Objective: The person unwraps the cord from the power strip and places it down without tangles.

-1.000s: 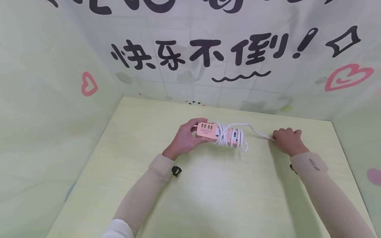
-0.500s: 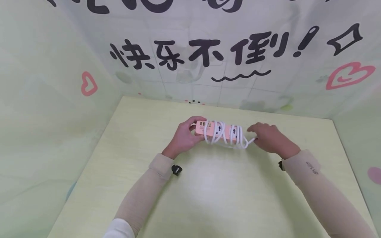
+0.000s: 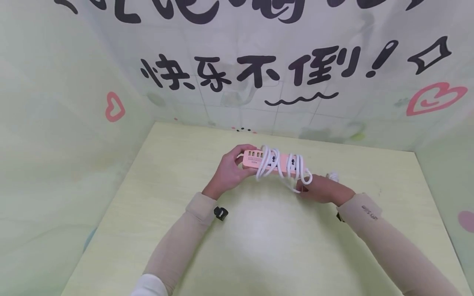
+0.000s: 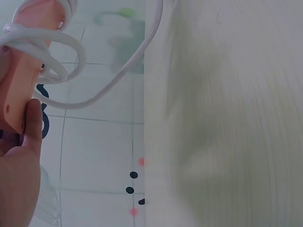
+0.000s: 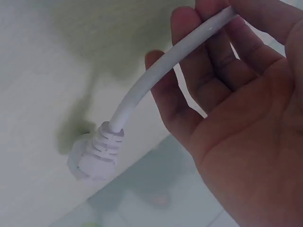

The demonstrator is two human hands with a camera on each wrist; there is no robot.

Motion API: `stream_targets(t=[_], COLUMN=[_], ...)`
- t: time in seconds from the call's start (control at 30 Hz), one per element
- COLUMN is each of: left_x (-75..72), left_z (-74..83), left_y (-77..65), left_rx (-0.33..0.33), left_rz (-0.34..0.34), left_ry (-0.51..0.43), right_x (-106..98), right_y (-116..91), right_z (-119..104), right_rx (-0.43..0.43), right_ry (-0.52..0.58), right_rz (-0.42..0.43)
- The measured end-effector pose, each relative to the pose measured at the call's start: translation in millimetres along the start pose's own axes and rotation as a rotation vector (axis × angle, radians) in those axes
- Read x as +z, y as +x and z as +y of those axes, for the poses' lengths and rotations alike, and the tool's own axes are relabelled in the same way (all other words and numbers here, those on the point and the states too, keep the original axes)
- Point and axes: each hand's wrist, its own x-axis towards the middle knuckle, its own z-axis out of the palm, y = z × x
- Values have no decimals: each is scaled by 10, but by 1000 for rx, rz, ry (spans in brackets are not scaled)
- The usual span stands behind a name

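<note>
A pink power strip [image 3: 253, 160] with USB ports and sockets is held above the table by my left hand [image 3: 230, 170], which grips its left end between thumb and fingers. White cord [image 3: 273, 162] is wound in several loops around the strip's middle and right part. My right hand [image 3: 322, 190] is below and right of the strip's right end and pinches the cord near its plug end. In the right wrist view the white plug [image 5: 97, 156] hangs free past the curled fingers. A loose stretch of cord [image 4: 111, 85] curves away from the strip in the left wrist view.
A pale yellow-green table [image 3: 259, 246] lies under both hands. Behind it hangs a printed sheet [image 3: 229, 107] with black lettering, and similar sheets enclose both sides. Each wrist carries a small black camera mount [image 3: 221, 213].
My right hand has come in from the far right, carrying the cord toward and under the strip's right end. The wound loops have shifted along the strip. My left hand has stayed in place.
</note>
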Motion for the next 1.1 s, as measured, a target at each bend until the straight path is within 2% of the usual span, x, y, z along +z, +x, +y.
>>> stream_targets(t=[0.1,0.17,0.3,0.43,0.57,0.73,0.8,0.9,1.0,1.1], left_x=[16,27,56,93,119,131,128,113,87,59], left_z=[17,35,47,23,-15,-37,-36,-31,-28,-25], left_y=[-12,-25,-49,-62,-64,-65,-60,-46,-29,-13], left_rx=[-10,-20,-42,-38,-14,-8,1,17,29,41], left_rz=[-13,-22,-51,-83,-90,-83,-63,-19,23,59], left_ry=[6,14,16,8,19,18,24,19,-12,-56], right_x=[38,37,-63,-241,-415,-636,-702,-751,-732,-662], right_y=[5,7,0,-59,-215,-571,-742,-968,-1113,-1154], right_z=[28,83,186,160,42,-197,-304,-464,-613,-713], right_rx=[48,45,-8,15,1,-55,-106,-220,-323,-339], right_ry=[94,152,183,233,272,240,190,116,65,39], right_rz=[0,40,208,406,516,581,584,526,401,237])
